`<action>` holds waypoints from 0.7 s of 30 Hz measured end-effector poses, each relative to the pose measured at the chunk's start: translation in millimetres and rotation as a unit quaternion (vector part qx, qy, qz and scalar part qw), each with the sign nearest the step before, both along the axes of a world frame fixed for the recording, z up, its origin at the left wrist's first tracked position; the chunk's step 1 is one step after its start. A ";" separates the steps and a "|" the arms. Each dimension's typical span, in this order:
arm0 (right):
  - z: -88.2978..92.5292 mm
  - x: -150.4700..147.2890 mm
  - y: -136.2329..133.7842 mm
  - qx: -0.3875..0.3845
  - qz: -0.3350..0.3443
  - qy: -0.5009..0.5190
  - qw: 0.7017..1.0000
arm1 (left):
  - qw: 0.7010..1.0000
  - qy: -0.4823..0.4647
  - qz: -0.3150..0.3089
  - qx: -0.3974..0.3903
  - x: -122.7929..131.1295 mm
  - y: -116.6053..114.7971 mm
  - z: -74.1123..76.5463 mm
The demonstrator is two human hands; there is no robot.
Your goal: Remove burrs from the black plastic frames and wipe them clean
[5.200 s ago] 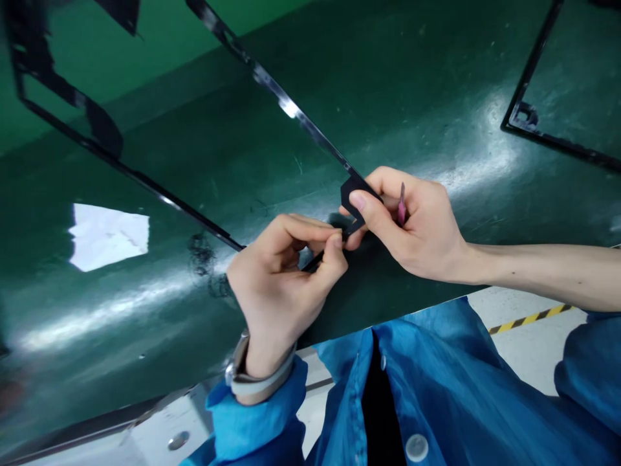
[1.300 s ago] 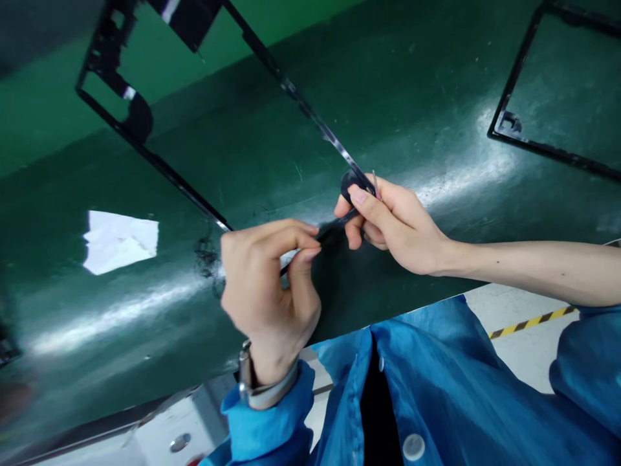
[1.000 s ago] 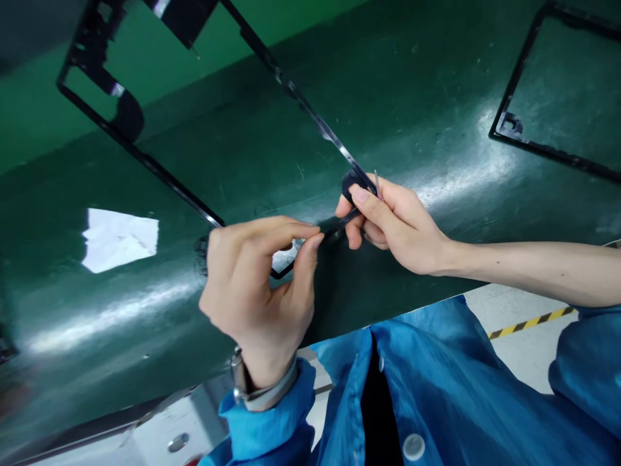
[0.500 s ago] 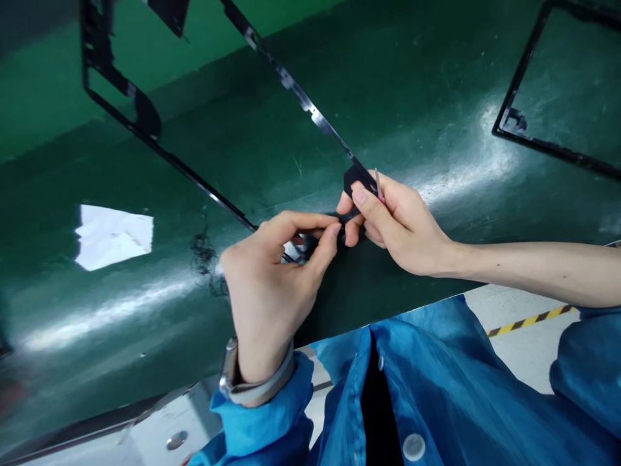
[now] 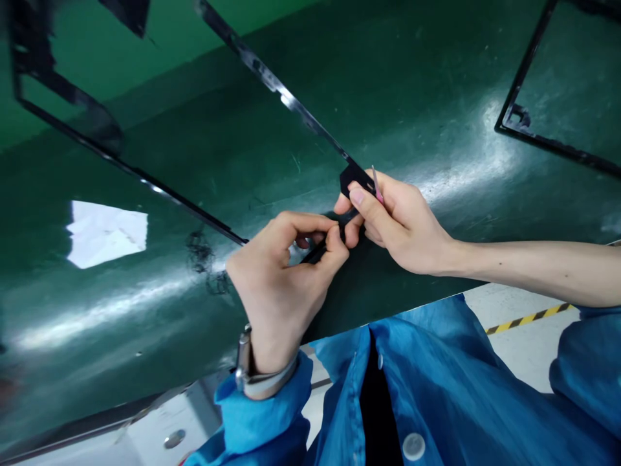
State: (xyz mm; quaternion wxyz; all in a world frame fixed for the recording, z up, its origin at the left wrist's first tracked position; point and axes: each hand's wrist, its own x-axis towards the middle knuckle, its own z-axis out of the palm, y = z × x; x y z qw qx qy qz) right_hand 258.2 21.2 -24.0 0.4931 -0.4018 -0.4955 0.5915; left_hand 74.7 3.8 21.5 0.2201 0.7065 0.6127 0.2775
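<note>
A large thin black frame point(image 5: 272, 84) is tilted above the dark green table point(image 5: 417, 84), its near corner held between both hands. My left hand point(image 5: 281, 285) is closed, thumb and forefinger pinching the frame's lower edge beside the corner. My right hand point(image 5: 402, 220) is closed on the corner tab point(image 5: 353, 176), with a thin pink-handled tool point(image 5: 376, 186) tucked between its fingers. The two hands almost touch. A watch point(image 5: 259, 382) sits on my left wrist above a blue sleeve.
A second black frame point(image 5: 526, 126) lies flat on the table at the far right. The table's near edge point(image 5: 427, 304) runs right in front of my blue coat. A white reflection point(image 5: 107, 232) shines on the left. Floor with a yellow-black stripe point(image 5: 526, 318) shows below right.
My left hand slid left along the frame's lower edge, then came back to pinch right beside the corner. The frame tilted and its far end swung left. My right hand kept its grip.
</note>
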 end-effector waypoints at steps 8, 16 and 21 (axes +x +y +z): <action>3.4 -0.6 -0.7 -0.021 0.008 0.027 0.999 | 0.995 -0.088 -0.008 -0.045 -12.1 4.4 -1.3; 0.1 -1.0 -2.0 -0.014 -0.009 0.016 1.000 | 0.999 -0.040 0.002 -0.025 -1.9 2.8 -3.2; 2.6 -2.2 -1.4 -0.018 0.002 0.035 0.999 | 0.994 -0.096 -0.001 -0.056 -12.4 4.7 -7.3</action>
